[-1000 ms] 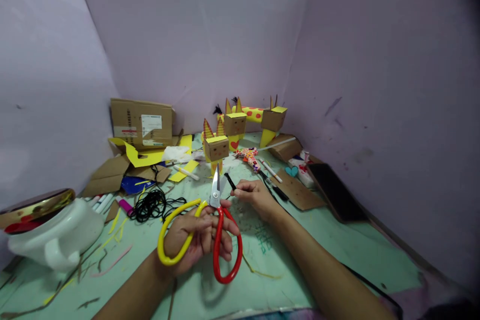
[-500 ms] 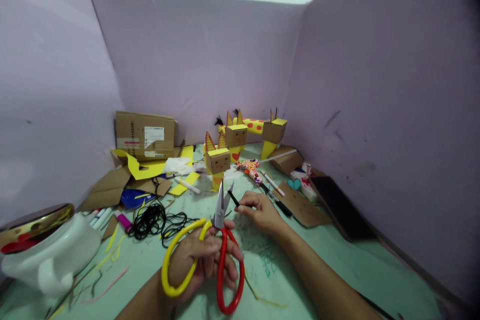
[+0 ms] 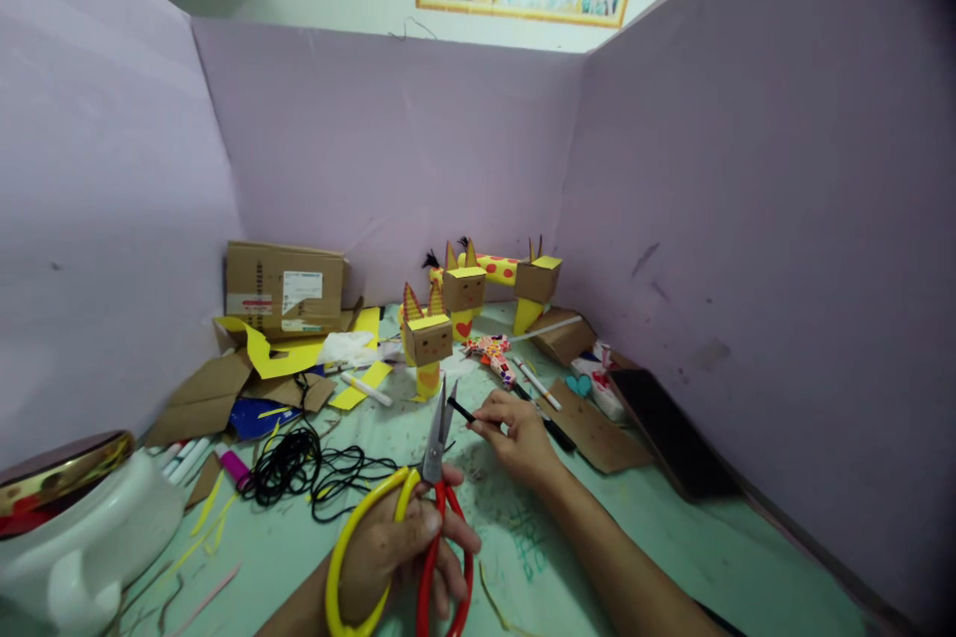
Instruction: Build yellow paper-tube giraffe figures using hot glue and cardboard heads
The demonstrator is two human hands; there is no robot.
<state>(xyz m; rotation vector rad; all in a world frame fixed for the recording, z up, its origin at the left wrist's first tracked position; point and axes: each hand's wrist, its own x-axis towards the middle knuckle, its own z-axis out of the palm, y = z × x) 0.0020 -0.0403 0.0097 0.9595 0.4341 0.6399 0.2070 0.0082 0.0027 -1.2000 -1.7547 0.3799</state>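
Observation:
My left hand [image 3: 407, 528] is wrapped round the handles of a pair of scissors [image 3: 434, 448], one loop yellow and one red, blades pointing away and slightly parted. A short thin black piece [image 3: 461, 410], perhaps a bundle of cord, is pinched in my right hand [image 3: 514, 430]. Its left end reaches the scissor blades; whether it lies between them I cannot tell. Just beyond the blade tips stands a cardboard-headed animal figure [image 3: 428, 343] with striped ears and a yellow body. Tangled black cord [image 3: 299, 468] lies left of the scissors.
Behind are two more figures [image 3: 464, 291]. A cardboard box [image 3: 288, 289], yellow paper [image 3: 273, 355] and scraps lie at the back left, a white mug [image 3: 97, 528] at the front left. Cardboard [image 3: 597, 433] and a dark tablet-like slab [image 3: 672, 438] lie right. Lilac panels [image 3: 388, 139] enclose the table.
The scissor blades have come closer together, and the black piece's end now meets them. The whole view has tilted up slightly, showing more of the wall picture.

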